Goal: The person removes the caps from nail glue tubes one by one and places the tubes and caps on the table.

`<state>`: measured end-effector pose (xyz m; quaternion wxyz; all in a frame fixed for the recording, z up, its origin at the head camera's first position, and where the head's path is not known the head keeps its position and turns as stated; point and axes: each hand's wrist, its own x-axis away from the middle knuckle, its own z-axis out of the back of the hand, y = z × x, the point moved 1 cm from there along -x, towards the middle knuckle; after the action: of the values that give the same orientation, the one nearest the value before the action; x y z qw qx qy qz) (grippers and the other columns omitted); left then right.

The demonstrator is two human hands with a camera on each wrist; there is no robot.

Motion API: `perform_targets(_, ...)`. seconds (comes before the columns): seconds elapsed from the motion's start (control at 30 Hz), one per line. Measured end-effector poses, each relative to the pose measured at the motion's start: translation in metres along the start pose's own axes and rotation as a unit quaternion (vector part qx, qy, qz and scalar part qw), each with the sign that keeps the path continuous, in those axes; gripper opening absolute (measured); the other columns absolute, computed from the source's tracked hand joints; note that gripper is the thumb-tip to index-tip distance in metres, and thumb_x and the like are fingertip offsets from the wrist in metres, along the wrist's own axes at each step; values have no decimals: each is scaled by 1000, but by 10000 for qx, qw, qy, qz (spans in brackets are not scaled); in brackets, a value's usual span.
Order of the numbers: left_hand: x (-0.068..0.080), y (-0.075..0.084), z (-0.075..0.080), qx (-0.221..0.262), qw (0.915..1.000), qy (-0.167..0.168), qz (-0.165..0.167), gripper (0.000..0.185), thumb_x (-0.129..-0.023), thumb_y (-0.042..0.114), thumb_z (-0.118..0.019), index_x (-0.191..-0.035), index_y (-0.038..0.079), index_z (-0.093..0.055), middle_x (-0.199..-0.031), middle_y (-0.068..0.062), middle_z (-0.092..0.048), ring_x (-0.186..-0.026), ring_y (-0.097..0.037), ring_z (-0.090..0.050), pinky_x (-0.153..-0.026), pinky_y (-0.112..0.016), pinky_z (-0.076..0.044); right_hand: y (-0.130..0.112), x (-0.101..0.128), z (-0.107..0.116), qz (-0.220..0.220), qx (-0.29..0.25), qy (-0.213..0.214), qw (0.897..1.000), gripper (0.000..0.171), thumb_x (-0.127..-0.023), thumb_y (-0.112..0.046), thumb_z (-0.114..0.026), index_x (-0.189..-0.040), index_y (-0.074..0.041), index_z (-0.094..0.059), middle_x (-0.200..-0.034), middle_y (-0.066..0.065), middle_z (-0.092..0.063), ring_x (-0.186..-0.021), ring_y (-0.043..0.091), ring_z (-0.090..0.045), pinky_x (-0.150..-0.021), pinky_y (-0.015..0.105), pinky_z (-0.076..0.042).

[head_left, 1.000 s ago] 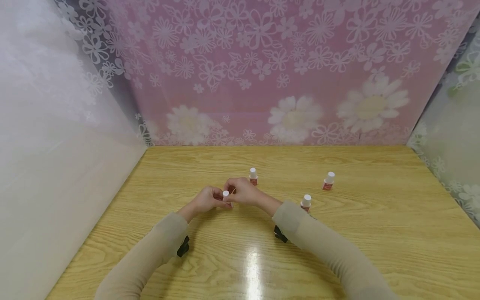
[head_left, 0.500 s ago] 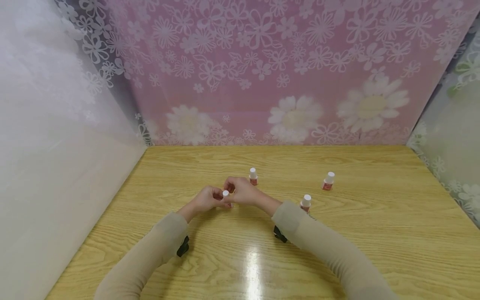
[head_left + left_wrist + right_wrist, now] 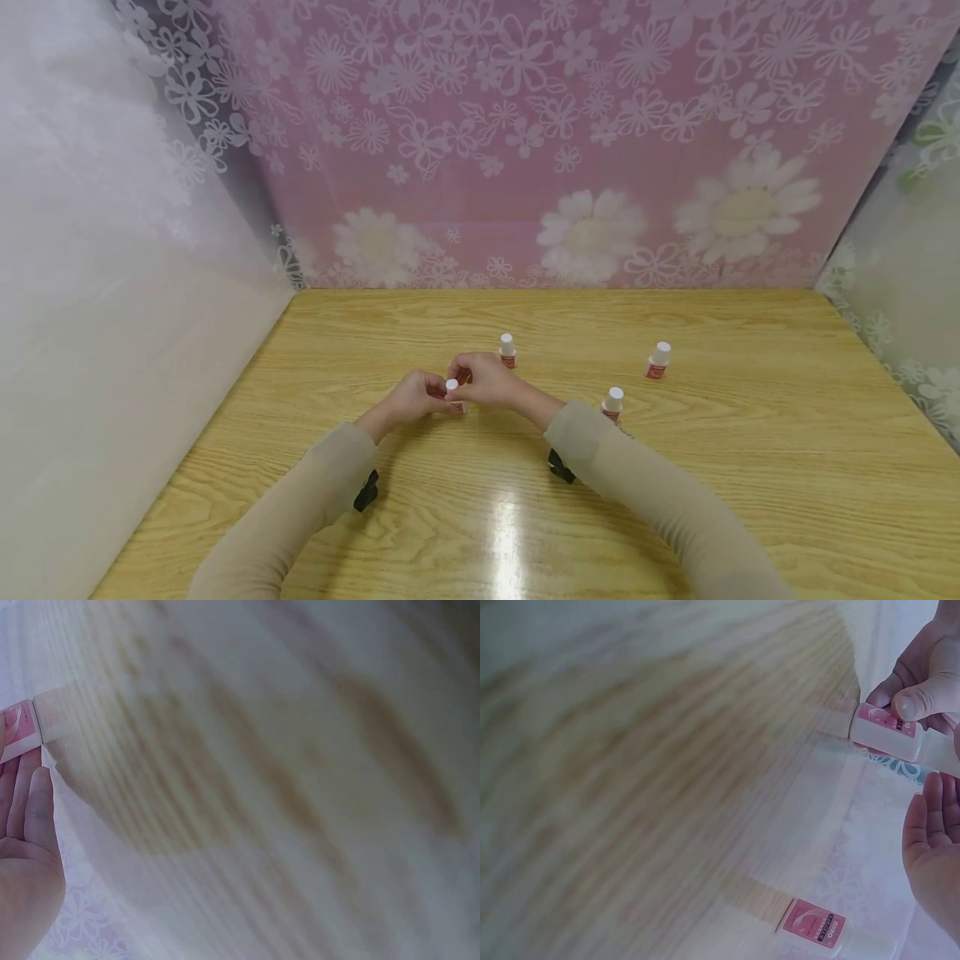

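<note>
A small white bottle (image 3: pixel 452 393) with a pink label and white cap stands on the wooden table (image 3: pixel 675 500) between both hands. My left hand (image 3: pixel 415 398) grips its body; in the right wrist view the left thumb (image 3: pixel 921 702) presses on the bottle's label (image 3: pixel 887 729). My right hand (image 3: pixel 482 381) curls in from the right and pinches at the cap, its fingers (image 3: pixel 932 814) lying just beside the cap (image 3: pixel 943 754). The left wrist view shows only the label's edge (image 3: pixel 18 732) and the left hand's fingers (image 3: pixel 31 817).
Three more small bottles of the same kind stand on the table: one (image 3: pixel 507 351) just behind my right hand, one (image 3: pixel 612 403) by my right forearm, one (image 3: pixel 657 361) further right. Floral curtain walls close the back and both sides.
Almost nothing; both hands stay at the bottle, and the right hand's fingers have shifted slightly at the cap.
</note>
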<state>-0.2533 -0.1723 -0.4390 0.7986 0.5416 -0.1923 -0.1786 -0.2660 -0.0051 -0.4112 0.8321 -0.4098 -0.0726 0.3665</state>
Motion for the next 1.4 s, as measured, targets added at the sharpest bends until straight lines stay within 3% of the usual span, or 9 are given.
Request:
perform_targets(0.23,0,-1,0,36,10000,-17,-70,17,-77,0,-66,-91,-10,-64,-85,-16,-66,-83,-20,-62,-67,-25,-45,1,-1,1,-132,-130,-163,9997,14,-78,-12,-69,-88,-9,-60,-84,-4,-60,-83,10,-56,-74,25,-45)
perform_targets(0.5,0,-1,-1,50,10000,31,-76,19,-76,3,-68,-91,-8,-65,-86,-14,-66,-81,-16,-61,-69,-27,-46,1,0,2,145,-119,-218,9996,14,-81,-8,-65,-94,-6,-63,-90,-1,-63,-94,15,-56,-84,29,-42)
perform_targets(0.67,3,8,-2,56,10000,9,-42,17,-77,-1,-66,-92,-9,-64,-87,-17,-65,-83,-20,-61,-72,-30,-46,2,1,2,103,-184,-260,9994,17,-81,-10,-65,-98,-7,-62,-93,-2,-62,-97,15,-54,-88,33,-40)
perform_targets(0.83,1,2,-1,-106,9999,65,-56,17,-77,4,-68,-90,-6,-65,-84,-12,-66,-79,-14,-60,-66,-24,-43,4,0,1,-98,-232,-117,9996,22,-76,-15,-71,-92,-9,-58,-86,-4,-58,-85,10,-54,-78,27,-43)
perform_targets(1.03,4,7,-2,74,10000,-25,-20,16,-78,-3,-64,-92,-11,-63,-87,-18,-65,-83,-20,-62,-70,-29,-45,3,0,0,-119,11,56,9999,21,-74,-20,-73,-82,-9,-57,-77,-4,-57,-69,8,-53,-60,21,-44)
perform_targets(1.23,10,18,-4,34,10000,-46,-58,16,-79,-6,-62,-92,-13,-62,-87,-21,-64,-84,-25,-62,-72,-32,-47,3,0,0,-99,-22,-84,9999,14,-76,-15,-70,-85,-8,-60,-78,-4,-60,-76,8,-56,-66,21,-45)
perform_targets(1.4,6,9,-3,105,9999,-5,-66,17,-77,-3,-65,-93,-10,-64,-88,-18,-65,-84,-23,-62,-73,-30,-47,1,1,1,42,-139,-160,9998,11,-79,-9,-67,-89,-6,-63,-83,-2,-62,-81,11,-57,-71,22,-45)
